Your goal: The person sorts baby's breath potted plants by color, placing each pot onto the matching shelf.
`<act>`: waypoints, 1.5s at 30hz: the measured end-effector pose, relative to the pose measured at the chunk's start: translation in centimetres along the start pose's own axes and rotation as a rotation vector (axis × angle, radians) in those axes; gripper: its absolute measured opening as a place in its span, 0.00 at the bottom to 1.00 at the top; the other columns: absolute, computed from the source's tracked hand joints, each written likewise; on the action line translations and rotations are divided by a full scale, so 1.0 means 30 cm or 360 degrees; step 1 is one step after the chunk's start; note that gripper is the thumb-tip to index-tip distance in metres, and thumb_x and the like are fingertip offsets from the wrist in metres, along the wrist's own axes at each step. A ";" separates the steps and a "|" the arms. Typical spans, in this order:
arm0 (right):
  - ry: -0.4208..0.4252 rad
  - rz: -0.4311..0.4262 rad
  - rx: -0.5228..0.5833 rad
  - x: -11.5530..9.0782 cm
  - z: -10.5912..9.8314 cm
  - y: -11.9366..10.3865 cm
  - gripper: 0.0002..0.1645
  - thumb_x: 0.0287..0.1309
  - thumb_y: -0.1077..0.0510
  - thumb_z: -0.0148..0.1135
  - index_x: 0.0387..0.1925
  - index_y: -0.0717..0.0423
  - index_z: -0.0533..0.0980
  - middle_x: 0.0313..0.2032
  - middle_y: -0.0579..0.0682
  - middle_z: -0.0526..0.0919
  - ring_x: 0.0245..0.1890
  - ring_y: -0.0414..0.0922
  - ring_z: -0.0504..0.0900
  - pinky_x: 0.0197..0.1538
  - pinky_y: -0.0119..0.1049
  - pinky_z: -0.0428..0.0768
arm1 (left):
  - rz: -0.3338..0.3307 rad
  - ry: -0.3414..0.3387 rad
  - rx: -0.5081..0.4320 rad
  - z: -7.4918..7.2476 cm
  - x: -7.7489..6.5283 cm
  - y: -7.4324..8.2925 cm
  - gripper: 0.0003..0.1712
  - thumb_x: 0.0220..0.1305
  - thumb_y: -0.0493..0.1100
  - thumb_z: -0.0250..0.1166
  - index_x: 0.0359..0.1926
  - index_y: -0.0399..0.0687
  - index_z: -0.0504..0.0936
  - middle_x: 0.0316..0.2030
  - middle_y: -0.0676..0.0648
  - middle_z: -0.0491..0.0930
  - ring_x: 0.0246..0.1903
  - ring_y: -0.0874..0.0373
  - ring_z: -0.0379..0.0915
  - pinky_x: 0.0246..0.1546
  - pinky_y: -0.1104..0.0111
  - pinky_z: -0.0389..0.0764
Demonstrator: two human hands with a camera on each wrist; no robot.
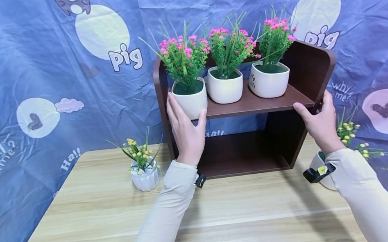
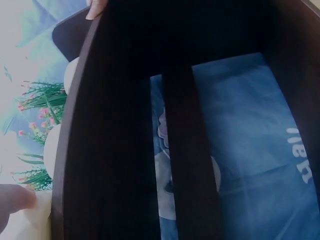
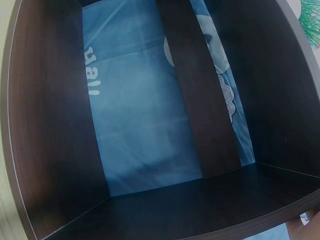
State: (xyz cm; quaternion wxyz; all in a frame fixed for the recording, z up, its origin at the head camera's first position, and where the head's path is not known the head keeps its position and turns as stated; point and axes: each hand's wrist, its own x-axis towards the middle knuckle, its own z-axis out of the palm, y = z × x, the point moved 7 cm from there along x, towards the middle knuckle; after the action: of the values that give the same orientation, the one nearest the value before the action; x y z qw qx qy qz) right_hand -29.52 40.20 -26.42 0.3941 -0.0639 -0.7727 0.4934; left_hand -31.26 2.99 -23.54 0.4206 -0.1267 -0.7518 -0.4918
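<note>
A dark brown two-tier shelf (image 1: 240,108) stands at the back of the table. On its upper board are three white square pots with pink artificial flowers: a left potted plant (image 1: 191,100), a middle one (image 1: 225,87) and a right one (image 1: 269,81) with black lettering. My left hand (image 1: 187,132) holds the left pot, fingers along its left side and thumb at its lower right front. My right hand (image 1: 320,122) grips the shelf's right side panel, thumb in front near the upper board's edge, fingers on the outer side. Both wrist views look into the shelf's lower compartment (image 3: 45,125).
A small yellow-flowered plant in a white ribbed pot (image 1: 145,178) stands left of the shelf. Another yellow-flowered plant (image 1: 348,132) is at the right, partly hidden by my right wrist. A blue printed cloth (image 1: 117,103) hangs behind the wooden table (image 1: 93,226).
</note>
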 end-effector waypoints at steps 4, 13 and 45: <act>0.0000 -0.0023 -0.0003 -0.002 -0.001 -0.005 0.41 0.57 0.52 0.67 0.69 0.45 0.59 0.54 0.40 0.68 0.56 0.39 0.70 0.59 0.29 0.68 | 0.0053 -0.0011 0.0014 0.002 -0.005 0.003 0.52 0.62 0.46 0.66 0.75 0.37 0.42 0.73 0.37 0.47 0.73 0.50 0.43 0.70 0.61 0.56; -0.0009 -0.0013 -0.0019 -0.012 -0.002 -0.009 0.41 0.57 0.51 0.66 0.69 0.45 0.59 0.55 0.41 0.68 0.57 0.39 0.70 0.61 0.30 0.67 | 0.0275 -0.0072 0.0111 0.005 -0.034 0.009 0.51 0.62 0.40 0.66 0.75 0.38 0.42 0.73 0.35 0.44 0.73 0.49 0.43 0.67 0.58 0.63; 0.0006 -0.0026 0.0011 -0.016 -0.002 -0.011 0.39 0.57 0.52 0.67 0.67 0.46 0.61 0.53 0.39 0.69 0.56 0.38 0.70 0.60 0.29 0.68 | 0.0803 -0.0448 0.1089 0.089 -0.136 -0.028 0.49 0.66 0.58 0.55 0.75 0.41 0.41 0.76 0.45 0.32 0.74 0.47 0.26 0.70 0.42 0.44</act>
State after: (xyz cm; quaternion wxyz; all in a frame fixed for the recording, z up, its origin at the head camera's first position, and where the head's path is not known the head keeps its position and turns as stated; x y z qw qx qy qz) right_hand -29.07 39.86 -26.41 0.3999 -0.0571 -0.7707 0.4927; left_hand -30.60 5.75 -27.60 0.4387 -0.2255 -0.8667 -0.0748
